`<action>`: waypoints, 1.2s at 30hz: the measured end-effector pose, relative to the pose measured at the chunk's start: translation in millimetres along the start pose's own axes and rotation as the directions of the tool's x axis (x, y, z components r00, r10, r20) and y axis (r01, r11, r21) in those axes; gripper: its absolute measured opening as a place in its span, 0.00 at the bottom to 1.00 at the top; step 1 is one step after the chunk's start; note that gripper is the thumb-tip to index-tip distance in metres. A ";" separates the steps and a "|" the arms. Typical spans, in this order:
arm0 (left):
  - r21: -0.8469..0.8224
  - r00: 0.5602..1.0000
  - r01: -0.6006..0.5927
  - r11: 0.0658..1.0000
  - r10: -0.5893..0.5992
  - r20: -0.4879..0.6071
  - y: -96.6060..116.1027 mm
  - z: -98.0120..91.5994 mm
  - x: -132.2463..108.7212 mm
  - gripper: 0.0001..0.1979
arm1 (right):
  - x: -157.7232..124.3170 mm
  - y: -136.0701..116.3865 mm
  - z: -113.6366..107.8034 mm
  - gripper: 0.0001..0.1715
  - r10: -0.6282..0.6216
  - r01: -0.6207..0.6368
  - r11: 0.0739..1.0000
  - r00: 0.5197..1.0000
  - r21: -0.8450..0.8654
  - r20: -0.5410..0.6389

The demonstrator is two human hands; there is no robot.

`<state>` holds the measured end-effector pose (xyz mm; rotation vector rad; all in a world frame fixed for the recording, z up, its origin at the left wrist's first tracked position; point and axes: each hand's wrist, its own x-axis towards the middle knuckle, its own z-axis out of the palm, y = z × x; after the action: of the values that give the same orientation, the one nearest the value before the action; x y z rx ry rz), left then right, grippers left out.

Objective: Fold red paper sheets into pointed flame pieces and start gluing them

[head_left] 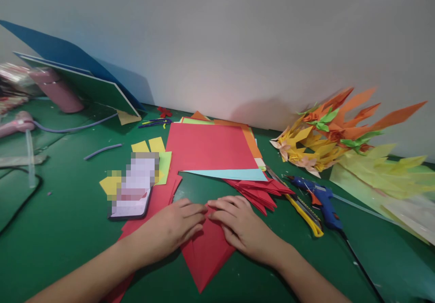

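Observation:
A folded piece of red paper lies on the green table with a pointed corner toward me. My left hand grips its upper left part, fingers bent and close together. My right hand grips the upper right part, its fingertips almost meeting those of the left. The paper's top edge is hidden under my fingers. Just beyond my right hand lies a bundle of folded red paper pieces. More red sheets lie under and beside my left forearm.
Ahead is a stack topped by a red sheet and a light blue strip. A phone lies left. At right are a yellow cutter, a blue glue gun and orange-yellow paper flowers. A pink bottle leans far left.

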<state>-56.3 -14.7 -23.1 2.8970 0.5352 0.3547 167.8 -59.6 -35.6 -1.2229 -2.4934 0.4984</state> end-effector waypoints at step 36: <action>-0.249 0.941 0.203 0.947 -0.259 -0.219 15.2 15.0 1.6 0.14 | -5.5 3.7 3.5 0.25 0.286 -0.151 0.500 0.958 0.853 0.001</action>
<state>-45.9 -30.0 -33.9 2.5517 0.8117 0.6995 172.0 -62.5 -41.0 -1.0574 -1.5376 1.4348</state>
